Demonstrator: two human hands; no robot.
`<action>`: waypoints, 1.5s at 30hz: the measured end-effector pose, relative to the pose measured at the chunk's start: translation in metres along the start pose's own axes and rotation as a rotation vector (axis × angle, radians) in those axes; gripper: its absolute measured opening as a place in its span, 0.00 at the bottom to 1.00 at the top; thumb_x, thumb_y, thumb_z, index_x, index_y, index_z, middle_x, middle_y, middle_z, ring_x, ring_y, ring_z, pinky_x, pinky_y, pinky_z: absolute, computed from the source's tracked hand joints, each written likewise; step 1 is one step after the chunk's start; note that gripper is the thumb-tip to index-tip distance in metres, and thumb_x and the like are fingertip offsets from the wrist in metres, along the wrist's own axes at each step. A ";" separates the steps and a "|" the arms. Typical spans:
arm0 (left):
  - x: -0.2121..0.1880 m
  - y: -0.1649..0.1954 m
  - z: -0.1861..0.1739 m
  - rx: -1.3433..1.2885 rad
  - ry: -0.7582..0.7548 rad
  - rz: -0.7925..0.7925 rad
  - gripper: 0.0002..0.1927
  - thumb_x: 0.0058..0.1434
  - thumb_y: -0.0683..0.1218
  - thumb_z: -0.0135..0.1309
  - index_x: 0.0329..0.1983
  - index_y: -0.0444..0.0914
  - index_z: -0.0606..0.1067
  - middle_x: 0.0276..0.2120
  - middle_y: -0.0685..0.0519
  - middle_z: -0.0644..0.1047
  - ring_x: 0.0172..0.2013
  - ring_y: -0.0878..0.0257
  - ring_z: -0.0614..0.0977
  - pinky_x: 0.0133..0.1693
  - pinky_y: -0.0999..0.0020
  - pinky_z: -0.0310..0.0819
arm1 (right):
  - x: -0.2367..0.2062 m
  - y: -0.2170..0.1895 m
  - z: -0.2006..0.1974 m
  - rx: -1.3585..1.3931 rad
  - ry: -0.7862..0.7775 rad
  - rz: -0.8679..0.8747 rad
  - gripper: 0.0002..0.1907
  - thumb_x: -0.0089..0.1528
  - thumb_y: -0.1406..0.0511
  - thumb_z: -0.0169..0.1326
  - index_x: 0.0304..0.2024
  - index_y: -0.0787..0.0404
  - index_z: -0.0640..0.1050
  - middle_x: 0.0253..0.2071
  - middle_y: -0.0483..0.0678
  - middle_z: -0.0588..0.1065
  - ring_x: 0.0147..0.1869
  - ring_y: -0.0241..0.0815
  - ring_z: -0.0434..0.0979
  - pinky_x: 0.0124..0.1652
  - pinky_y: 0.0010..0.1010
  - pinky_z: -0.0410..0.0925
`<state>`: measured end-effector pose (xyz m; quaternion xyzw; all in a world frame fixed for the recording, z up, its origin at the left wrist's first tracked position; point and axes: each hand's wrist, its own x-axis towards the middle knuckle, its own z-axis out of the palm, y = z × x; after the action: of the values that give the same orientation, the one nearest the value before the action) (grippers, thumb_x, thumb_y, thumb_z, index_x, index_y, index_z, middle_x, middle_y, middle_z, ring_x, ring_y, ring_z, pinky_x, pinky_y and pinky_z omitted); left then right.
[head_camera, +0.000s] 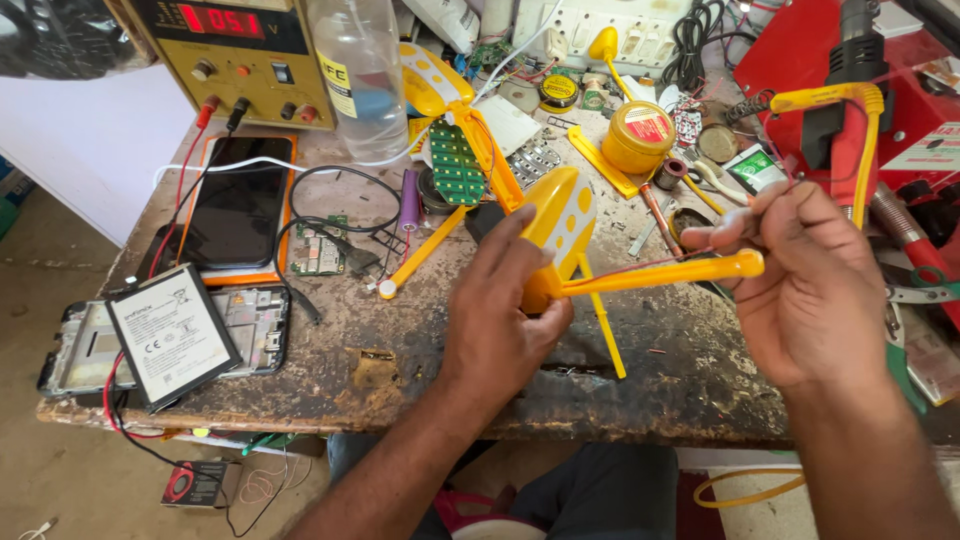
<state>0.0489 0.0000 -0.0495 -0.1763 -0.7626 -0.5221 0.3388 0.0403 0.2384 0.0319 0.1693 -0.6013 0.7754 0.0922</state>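
My left hand (500, 315) grips the yellow plastic head of a small lamp (556, 225) above the workbench. A yellow arm (660, 273) runs from that head to the right. My right hand (805, 275) pinches thin red wires (640, 266) near the arm's far end. A green circuit board with several small lights (456, 165) and a yellow strip (425, 250) lie on the bench just behind the lamp head.
A worn wooden workbench (400, 360) holds a phone (237, 205), an opened phone frame with a battery (170, 335), a yellow power supply (235, 55), a clear bottle (360, 75), a yellow tin (638, 135) and a red stand (850, 90).
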 end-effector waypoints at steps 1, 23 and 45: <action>-0.001 0.001 0.001 0.021 -0.005 0.020 0.21 0.49 0.39 0.67 0.46 0.35 0.74 0.64 0.36 0.72 0.60 0.40 0.78 0.56 0.53 0.77 | -0.002 0.002 -0.005 0.001 0.011 0.003 0.10 0.80 0.64 0.44 0.47 0.64 0.72 0.42 0.52 0.76 0.50 0.46 0.81 0.57 0.47 0.76; 0.005 0.014 -0.011 0.271 -0.151 0.343 0.16 0.56 0.39 0.63 0.47 0.36 0.75 0.65 0.42 0.71 0.55 0.46 0.79 0.56 0.54 0.76 | -0.055 0.048 -0.012 -1.603 0.077 -0.002 0.13 0.60 0.56 0.59 0.40 0.55 0.83 0.40 0.53 0.80 0.41 0.56 0.81 0.41 0.46 0.73; 0.009 0.006 -0.015 0.324 -0.244 0.514 0.10 0.65 0.40 0.58 0.49 0.35 0.73 0.68 0.43 0.70 0.51 0.51 0.80 0.49 0.60 0.80 | -0.053 0.002 0.046 -1.350 -0.122 -0.418 0.11 0.56 0.68 0.67 0.41 0.56 0.84 0.38 0.45 0.81 0.39 0.42 0.80 0.41 0.33 0.71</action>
<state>0.0513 -0.0119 -0.0360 -0.3680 -0.8013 -0.2662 0.3895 0.0952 0.1966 0.0201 0.2301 -0.9096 0.1884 0.2901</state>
